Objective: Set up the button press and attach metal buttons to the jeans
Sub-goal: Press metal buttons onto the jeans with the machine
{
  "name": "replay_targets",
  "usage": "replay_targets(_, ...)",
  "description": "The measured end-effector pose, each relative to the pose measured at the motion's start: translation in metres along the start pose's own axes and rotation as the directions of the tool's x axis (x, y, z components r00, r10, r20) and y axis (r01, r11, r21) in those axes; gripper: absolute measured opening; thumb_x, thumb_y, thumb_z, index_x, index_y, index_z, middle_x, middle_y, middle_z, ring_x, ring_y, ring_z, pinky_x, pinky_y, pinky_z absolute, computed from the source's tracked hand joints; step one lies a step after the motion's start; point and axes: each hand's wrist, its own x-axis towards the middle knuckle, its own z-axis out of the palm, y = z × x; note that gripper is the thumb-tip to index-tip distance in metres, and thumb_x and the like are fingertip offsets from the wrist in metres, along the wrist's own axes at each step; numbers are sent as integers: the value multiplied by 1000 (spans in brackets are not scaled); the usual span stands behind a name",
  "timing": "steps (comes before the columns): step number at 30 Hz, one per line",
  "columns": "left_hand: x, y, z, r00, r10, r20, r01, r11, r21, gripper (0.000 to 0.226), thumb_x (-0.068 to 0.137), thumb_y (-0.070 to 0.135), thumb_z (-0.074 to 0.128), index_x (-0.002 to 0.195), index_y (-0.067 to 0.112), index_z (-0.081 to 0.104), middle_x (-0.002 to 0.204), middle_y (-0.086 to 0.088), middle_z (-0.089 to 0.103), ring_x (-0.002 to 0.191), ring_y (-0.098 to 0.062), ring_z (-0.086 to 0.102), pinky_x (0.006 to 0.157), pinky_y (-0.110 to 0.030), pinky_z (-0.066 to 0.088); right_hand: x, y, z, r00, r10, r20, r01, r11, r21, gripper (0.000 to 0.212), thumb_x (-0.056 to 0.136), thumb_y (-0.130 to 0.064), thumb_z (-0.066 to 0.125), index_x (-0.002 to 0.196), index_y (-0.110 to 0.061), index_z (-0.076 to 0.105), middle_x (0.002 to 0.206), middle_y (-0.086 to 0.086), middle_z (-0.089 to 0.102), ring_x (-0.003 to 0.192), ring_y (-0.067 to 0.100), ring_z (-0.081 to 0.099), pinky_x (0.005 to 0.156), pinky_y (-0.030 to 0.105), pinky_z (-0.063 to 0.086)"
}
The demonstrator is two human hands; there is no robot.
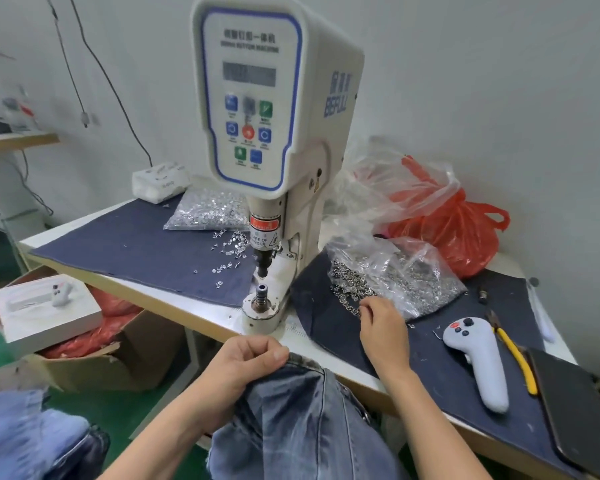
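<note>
Jeans (pixel 302 420) hang off the bench (pixel 326 344) edge in front of the button press (pixel 267 133), waistband pinched in the left hand (pixel 246 362), not yet laid on the lower die (pixel 261 299). Further right, the right hand (pixel 381 327) reaches into the spilled metal buttons (pixel 352 289), fingertips curled as if pinching one, though I cannot tell. Judging by this, no button shows on the waistband; loading and pressing remain.

The button press (pixel 274 133) stands on the surface (pixel 201 318). A bag of rivets (pixel 208 211) lies to its left, a bag of buttons (pixel 395 275) to its right, and the jeans (pixel 302 420) hang before it.
</note>
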Motion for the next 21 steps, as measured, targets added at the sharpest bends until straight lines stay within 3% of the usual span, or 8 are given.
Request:
replay_targets(3,-9,7,-15,1000,20,24,-20,1000,20,43,54,42,90,63,8,65,64,-10,59,55,-16,53,55,-21,45,-4,-3,-3,994,-40,-106,26,992,-122,18,94,-17,53,99,-11,69,100,3,65,99,25,54,66,33,44)
replay_targets(6,-17,16,-33,997,48,68,-51,998,35,36,58,43,87,60,14,66,59,-2,61,52,-9,54,53,-16,45,-7,-7,-7,985,-48,-166,23,989,-147,15,91,-11,57,96,-7,70,96,7,69,96,30,56,72,37,46)
replay_targets(8,-20,20,-44,995,61,73,-66,995,72,34,59,44,85,58,16,66,57,3,60,51,-6,53,52,-14,43,-8,-19,-7,982,-45,-181,38,998,-45,13,90,-5,57,95,-4,70,94,9,69,91,28,58,77,34,44)
replay_targets(11,-22,24,-58,995,72,73,-79,992,97,24,64,37,78,56,18,66,57,5,60,50,-4,53,52,-12,43,-6,-62,-3,988,22,-154,20,964,266,12,89,-5,59,91,-11,70,88,-1,67,83,12,60,74,19,43)
replay_targets(15,-23,27,-71,995,90,51,-94,993,75,23,69,33,78,57,17,66,59,4,61,52,-6,53,53,-13,43,2,-119,12,990,106,92,-140,735,664,19,87,0,60,80,-16,65,74,-1,68,68,6,65,66,16,52)
replay_targets(21,-26,14,-74,999,45,7,-46,998,34,23,68,33,73,56,16,65,60,-1,58,54,-9,52,54,-16,43,2,-134,16,955,141,262,-297,424,855,17,84,10,58,82,-5,65,66,3,69,60,9,64,61,18,53)
